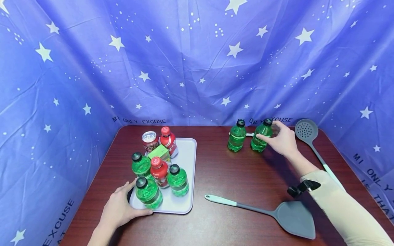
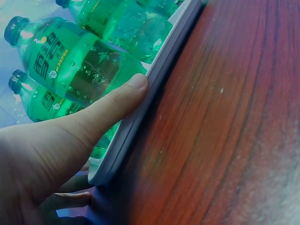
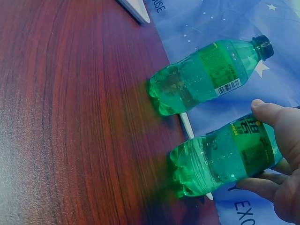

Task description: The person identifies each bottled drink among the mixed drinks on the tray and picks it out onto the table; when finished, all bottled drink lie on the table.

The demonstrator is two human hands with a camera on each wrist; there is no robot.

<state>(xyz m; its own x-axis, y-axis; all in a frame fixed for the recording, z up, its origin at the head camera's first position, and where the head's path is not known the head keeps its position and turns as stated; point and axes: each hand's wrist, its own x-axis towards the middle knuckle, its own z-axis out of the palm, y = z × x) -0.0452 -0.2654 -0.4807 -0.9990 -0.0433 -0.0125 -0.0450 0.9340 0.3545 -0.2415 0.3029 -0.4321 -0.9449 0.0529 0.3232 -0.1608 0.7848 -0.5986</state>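
My right hand (image 1: 283, 140) grips a green soda bottle (image 1: 260, 140) by its upper half, thumb on one side and fingers on the other. That bottle stands upright, black-capped, beside a second green soda bottle (image 1: 236, 137); the right wrist view shows a gap between them. At the near left corner of the white tray (image 1: 190, 153), my left hand (image 1: 115, 208) holds the edge, its thumb (image 2: 115, 105) along the rim. Nearest to it on the tray stands a green bottle (image 1: 149, 195). The left fingertips are partly hidden behind the tray corner.
Also grouped at the tray are green bottles (image 1: 178, 182), red bottles (image 1: 159, 174), a soda can (image 1: 149, 139) and a green carton (image 1: 159, 153). A grey spatula (image 1: 293, 218) lies in front; a slotted skimmer (image 1: 306, 130) lies far right. Starry fabric (image 1: 197, 68) surrounds the table.
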